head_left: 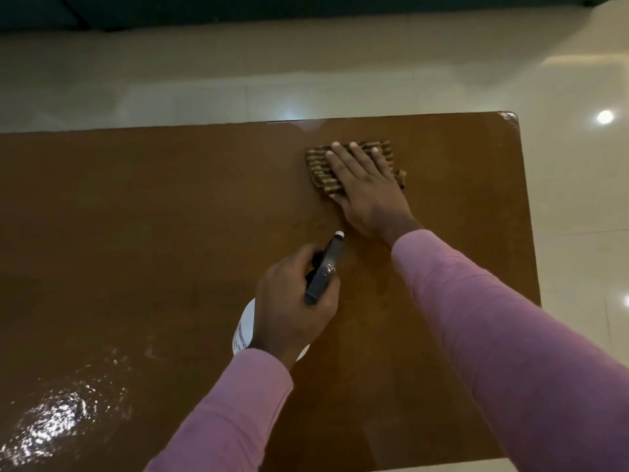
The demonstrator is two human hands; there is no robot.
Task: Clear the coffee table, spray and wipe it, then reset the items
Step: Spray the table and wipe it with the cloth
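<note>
Right hand [366,192] flat on cloth [318,170]; left hand [292,308] grips spray bottle [323,267]

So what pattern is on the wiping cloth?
Brown and tan stripes on the cloth, under the right hand; head view.

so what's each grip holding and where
left grip: spray bottle, by its neck under the trigger head; right grip holds nothing, flat on the cloth
</note>
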